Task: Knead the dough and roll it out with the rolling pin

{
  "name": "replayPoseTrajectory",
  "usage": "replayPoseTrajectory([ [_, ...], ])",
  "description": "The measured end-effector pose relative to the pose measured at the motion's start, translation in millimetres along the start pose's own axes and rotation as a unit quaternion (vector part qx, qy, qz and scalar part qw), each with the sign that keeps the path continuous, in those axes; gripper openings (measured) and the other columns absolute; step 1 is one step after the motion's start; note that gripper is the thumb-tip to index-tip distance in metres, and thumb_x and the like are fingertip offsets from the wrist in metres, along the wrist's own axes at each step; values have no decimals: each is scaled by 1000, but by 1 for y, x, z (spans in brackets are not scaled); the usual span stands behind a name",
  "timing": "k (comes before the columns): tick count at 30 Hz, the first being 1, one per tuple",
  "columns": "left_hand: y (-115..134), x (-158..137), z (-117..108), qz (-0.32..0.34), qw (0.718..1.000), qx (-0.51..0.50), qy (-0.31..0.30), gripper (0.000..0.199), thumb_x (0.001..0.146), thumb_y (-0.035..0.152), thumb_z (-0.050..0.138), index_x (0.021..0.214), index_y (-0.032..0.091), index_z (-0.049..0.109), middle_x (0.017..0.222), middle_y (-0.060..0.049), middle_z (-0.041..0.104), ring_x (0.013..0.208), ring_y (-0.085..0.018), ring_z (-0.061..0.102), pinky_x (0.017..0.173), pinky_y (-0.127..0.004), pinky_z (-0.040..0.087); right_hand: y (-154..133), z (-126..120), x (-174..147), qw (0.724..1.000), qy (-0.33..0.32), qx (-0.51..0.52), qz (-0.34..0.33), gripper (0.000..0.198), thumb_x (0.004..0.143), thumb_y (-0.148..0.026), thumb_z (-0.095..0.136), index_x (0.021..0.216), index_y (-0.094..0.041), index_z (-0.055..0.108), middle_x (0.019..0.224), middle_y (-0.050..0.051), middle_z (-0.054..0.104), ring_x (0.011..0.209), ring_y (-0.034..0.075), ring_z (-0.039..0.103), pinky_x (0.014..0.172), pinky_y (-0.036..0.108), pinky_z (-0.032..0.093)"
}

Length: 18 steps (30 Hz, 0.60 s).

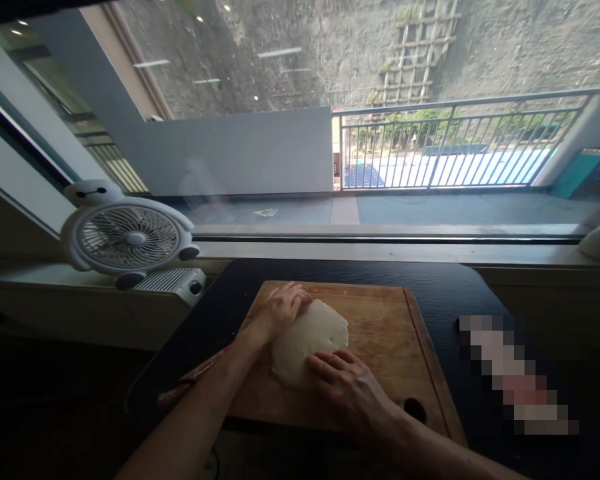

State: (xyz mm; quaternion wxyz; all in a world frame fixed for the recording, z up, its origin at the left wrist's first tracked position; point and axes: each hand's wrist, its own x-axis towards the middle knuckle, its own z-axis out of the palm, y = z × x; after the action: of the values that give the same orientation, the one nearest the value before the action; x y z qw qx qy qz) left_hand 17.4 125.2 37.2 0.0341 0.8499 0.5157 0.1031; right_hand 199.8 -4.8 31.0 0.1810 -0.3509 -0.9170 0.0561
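Dough (314, 336) sits on the cutting board (380, 320), nearer its left edge than right — left hand (283, 305) at the dough's far-left rim, right hand (347, 381) at its near-right; fingers bunched, can't tell if pinching. Likely soft, light, tears easily — take it flat-fingered by the rim.

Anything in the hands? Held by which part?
No clear grip. Left hand at far-left edge of the dough, right hand on its near-right edge; whether either pinches it can't be told.

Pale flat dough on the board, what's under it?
A brown wooden cutting board lies under the pale flat dough; bare wood shows beside it, but the surface directly beneath is covered.
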Motion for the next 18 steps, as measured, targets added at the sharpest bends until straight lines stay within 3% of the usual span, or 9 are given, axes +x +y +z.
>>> replayPoseTrajectory([
  [3, 4, -4, -3, -4, 1000, 1, 4, 43, 95, 31, 27, 122, 15, 57, 132, -10, 54, 128, -22, 43, 108, -44, 33, 0, 10, -5, 999, 41, 24, 18, 8, 88, -19, 55, 94, -19, 61, 110, 3, 62, 102, 14, 55, 90, 27, 42],
  [7, 32, -60, 1, 67, 998, -9, 0, 46, 95, 32, 28, 139, 20, 37, 145, -5, 38, 135, -18, 33, 113, -41, 26, 2, 27, -16, 995, 82, 44, 32, 17, 91, -23, 51, 107, -21, 59, 121, 2, 59, 116, 14, 49, 101, 29, 35],
  [9, 37, -72, 3, 93, 996, 2, -8, 49, 94, 32, 29, 142, 23, 29, 149, -2, 30, 137, -17, 27, 115, -42, 21, 3, 29, -20, 994, 85, 56, 33, 22, 93, -25, 48, 113, -21, 57, 125, 3, 58, 121, 15, 46, 104, 30, 32],
  [12, 21, -43, 4, 20, 999, 44, -13, 48, 94, 35, 29, 141, 23, 34, 147, -2, 35, 138, -19, 26, 115, -46, 16, 6, 26, -21, 993, 77, 78, 39, 23, 93, -24, 46, 114, -21, 57, 127, 3, 57, 121, 14, 47, 104, 29, 31],
  [15, 1, 3, 3, -50, 997, 53, -17, 45, 95, 34, 26, 131, 21, 48, 140, -8, 45, 133, -24, 36, 108, -51, 28, 6, 25, -19, 992, 68, 95, 39, 21, 92, -22, 47, 110, -21, 58, 127, 3, 57, 118, 14, 48, 103, 29, 32],
  [18, 6, 10, 3, -65, 996, 55, -17, 45, 95, 33, 24, 128, 19, 51, 138, -9, 47, 131, -24, 40, 105, -49, 32, 3, 30, -21, 991, 84, 100, 43, 24, 91, -21, 48, 114, -21, 57, 127, 3, 56, 120, 14, 47, 104, 30, 31],
])
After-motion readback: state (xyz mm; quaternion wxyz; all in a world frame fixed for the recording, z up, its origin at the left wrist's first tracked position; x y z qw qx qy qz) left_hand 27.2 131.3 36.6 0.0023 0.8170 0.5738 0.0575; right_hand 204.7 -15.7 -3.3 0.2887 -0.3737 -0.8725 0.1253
